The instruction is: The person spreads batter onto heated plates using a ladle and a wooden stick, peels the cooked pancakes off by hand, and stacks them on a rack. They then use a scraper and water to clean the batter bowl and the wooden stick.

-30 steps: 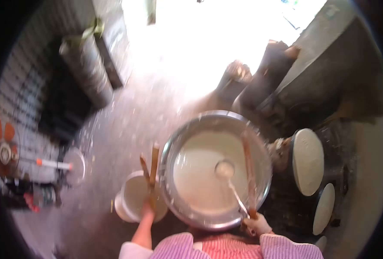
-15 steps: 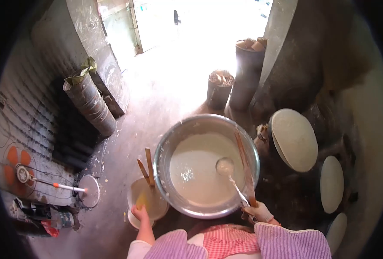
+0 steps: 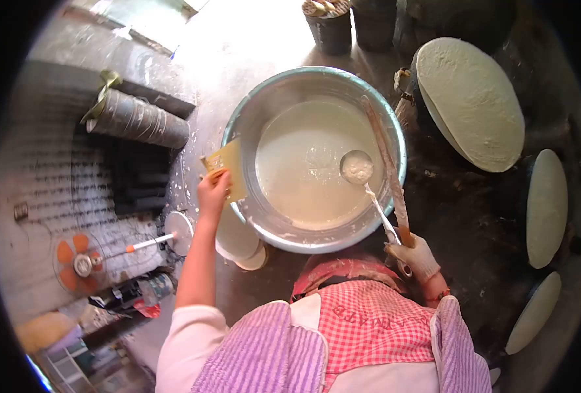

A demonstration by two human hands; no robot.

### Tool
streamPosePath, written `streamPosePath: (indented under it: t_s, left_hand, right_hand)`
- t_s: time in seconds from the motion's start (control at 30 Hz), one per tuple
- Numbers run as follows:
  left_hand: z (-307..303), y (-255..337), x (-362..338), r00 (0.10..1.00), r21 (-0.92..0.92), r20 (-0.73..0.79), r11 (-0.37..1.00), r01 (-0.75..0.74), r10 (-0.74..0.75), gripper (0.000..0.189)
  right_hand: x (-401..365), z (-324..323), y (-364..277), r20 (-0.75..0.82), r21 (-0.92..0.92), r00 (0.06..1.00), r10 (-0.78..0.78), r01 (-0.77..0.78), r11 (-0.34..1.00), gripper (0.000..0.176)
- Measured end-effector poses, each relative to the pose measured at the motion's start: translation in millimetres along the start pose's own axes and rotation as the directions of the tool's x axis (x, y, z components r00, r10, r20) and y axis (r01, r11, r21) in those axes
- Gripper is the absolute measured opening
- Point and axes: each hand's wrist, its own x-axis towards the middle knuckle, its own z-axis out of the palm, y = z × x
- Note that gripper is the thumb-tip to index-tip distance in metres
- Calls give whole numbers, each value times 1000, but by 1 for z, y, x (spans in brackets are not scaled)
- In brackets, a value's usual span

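Observation:
My left hand [image 3: 213,191] pinches a flat yellow square piece [image 3: 230,164] with dark marks, held at the left rim of a large metal basin [image 3: 316,84]. Pale, runny batter [image 3: 297,183] fills much of the basin. Wearing a light work glove, my right hand [image 3: 416,259] is closed around the handle of a metal ladle [image 3: 358,168] and the lower end of a long wooden stick [image 3: 387,157]. Thick batter sits in the ladle, over the basin. Below my left forearm, partly hidden, stands a pale bucket [image 3: 236,239].
Round pale sheets [image 3: 470,105], [image 3: 547,209] lie on dark bases to the right. A cylinder of briquettes [image 3: 329,29] stands beyond the basin. Leftward are a ribbed metal drum [image 3: 143,119] and an orange-bladed fan [image 3: 80,263].
My left hand has risen from the bucket to the basin's left rim, carrying the yellow piece. The view has tilted downward. My right hand keeps its hold on the ladle and stick.

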Motion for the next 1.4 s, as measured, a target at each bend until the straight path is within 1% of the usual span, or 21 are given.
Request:
streamPosePath:
  t_s: [0.03, 0.07, 0.1, 0.17, 0.23, 0.37, 0.47, 0.53, 0.6, 0.63, 0.67, 0.7, 0.77, 0.83, 0.97, 1.17, 1.23, 1.27, 1.3, 1.37, 1.4]
  left_hand:
    - [23, 6, 34, 997, 123, 82, 992, -11, 1, 14]
    - [44, -2, 76, 955, 422, 201, 860, -285, 217, 13]
    - [65, -15, 116, 848, 620, 382, 579, -530, 367, 14]
    - [102, 3, 171, 836, 691, 484, 472, -547, 260, 26]
    - [132, 11, 219, 773, 714, 616, 309, -629, 150, 38]
    - [154, 16, 242, 701, 676, 710, 217, -704, 63, 42]
    - [129, -30, 229, 744, 767, 640, 226, -601, -195, 41]
    - [100, -90, 202, 729, 730, 645, 463, -502, -227, 42]
    - [85, -131, 149, 623, 684, 681, 640, -351, -385, 40]
    - [89, -141, 115, 563, 728, 636, 653, -211, -527, 38]
    - [93, -135, 78, 457, 660, 640, 747, 87, -618, 38]
    - [100, -127, 41, 316, 564, 660, 727, 391, -682, 38]
    - [124, -160, -24, 173, 385, 614, 483, 786, -770, 43]
    - [166, -134, -55, 128, 389, 666, 488, 782, -735, 49]
    - [261, -100, -96, -61, 148, 784, 90, 985, -618, 62]
    - [377, -42, -69, 27, -128, 922, -237, 963, -387, 39]
    - [400, -25, -34, -101, -33, 970, -535, 844, -220, 25]
    - [408, 0, -20, -53, -168, 928, -541, 824, -369, 16]
    - [413, 12, -3, -36, -175, 934, -541, 823, -357, 16]
    - [426, 27, 35, 95, -359, 921, -731, 581, -377, 12]
    - [428, 32, 60, 114, -361, 924, -734, 576, -365, 12]
  right_hand:
    - [5, 3, -7, -31, -73, 998, 56, -58, 996, 44]
    - [9, 6, -9, -40, -8, 997, 71, -72, 997, 44]
    - [16, 12, -10, -46, 23, 994, 104, -103, 994, 44]
    - [27, 23, -16, -93, 178, 989, 116, -98, 979, 45]
    - [32, 29, -33, -100, 178, 974, 205, -186, 966, 46]
    - [33, 36, -39, -116, 238, 956, 270, -237, 942, 51]
    - [20, 38, -55, -120, 311, 943, 312, -262, 914, 55]
    - [16, 31, -51, -127, 234, 924, 360, -325, 916, 57]
    - [12, 29, -56, -181, 140, 931, 316, -293, 946, 57]
    - [6, 29, -60, -229, 42, 938, 262, -260, 965, 57]
    - [-1, 27, -63, -267, 8, 932, 244, -251, 968, 56]
    - [-7, 26, -66, -298, 14, 922, 248, -256, 967, 56]
    - [-20, 25, -72, -356, 36, 897, 261, -266, 963, 56]
    - [-27, 24, -78, -399, 62, 874, 276, -274, 960, 56]
    - [-39, 25, -89, -455, 146, 830, 323, -288, 946, 55]
    - [-36, 29, -113, -510, 250, 781, 361, -266, 931, 55]
    - [-29, 34, -121, -523, 277, 774, 357, -241, 930, 55]
    - [-26, 32, -127, -528, 289, 772, 353, -227, 930, 55]
    - [-21, 36, -132, -530, 299, 771, 353, -220, 928, 54]
    - [-12, 41, -142, -539, 325, 768, 345, -188, 927, 54]
    - [-7, 45, -148, -542, 332, 770, 338, -173, 927, 54]
